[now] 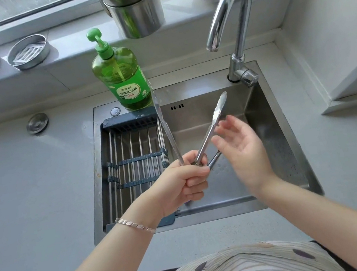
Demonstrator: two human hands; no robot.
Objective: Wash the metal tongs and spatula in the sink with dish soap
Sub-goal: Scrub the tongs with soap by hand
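1. Tongs and spatula, over the sink, are gripped together by my left hand, fingers curled.
2. My right hand, fingers spread, is beside the tongs; pumping dish soap looks next.

Soap bottle stands behind the sink (rack inside, left); faucet right.
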